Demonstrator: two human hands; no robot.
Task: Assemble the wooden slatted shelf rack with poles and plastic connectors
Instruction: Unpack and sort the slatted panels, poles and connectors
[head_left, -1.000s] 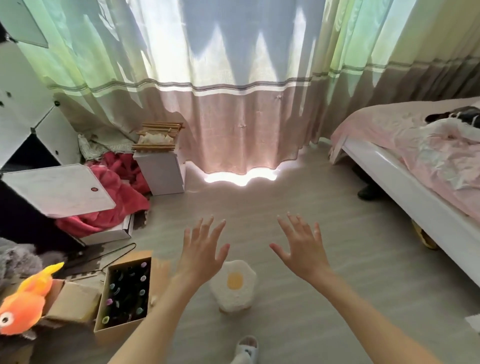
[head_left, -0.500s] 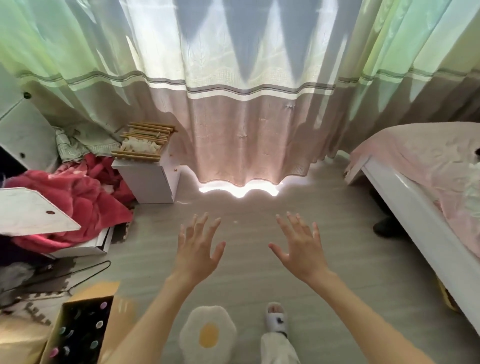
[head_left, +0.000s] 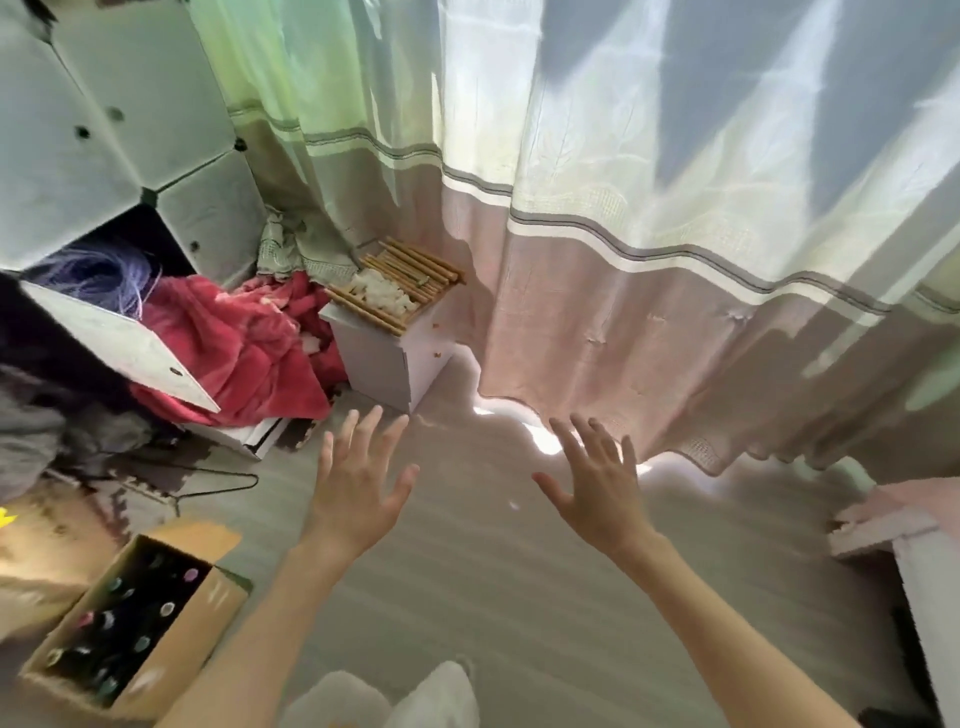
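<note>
A: How do the person's arms sit?

B: Both forearms reach forward from the bottom edge, backs of the hands up. The left hand (head_left: 358, 486) and the right hand (head_left: 597, 488) hover side by side over the pale floor (head_left: 493, 597), apart from each other.

A: Counts?

B: Two hands, five digits showing on each. One white box (head_left: 387, 358) by the curtain (head_left: 649, 234), with one bundle of wooden poles and slats (head_left: 402, 286) lying across its top (the sticks are too many and too blurred to count). A heap of white plastic connectors (head_left: 382, 291) sits among them; no number can be told. One open cardboard box (head_left: 135, 629) stands lower left, with rounded caps showing inside.

A: How far apart are the fingers, and what do they touch?

B: Fingers are straight and fanned wide on both hands, thumbs out to the inner side. Neither hand holds or touches anything.

A: Where are the rack parts relative to the hands?

B: Ahead and to the left, beyond the left hand's fingertips, well apart from them. A red blanket (head_left: 234, 348) is heaped just beside the white box, under the white panel cabinet (head_left: 130, 130). A bed corner (head_left: 904, 525) shows at the right edge.
</note>
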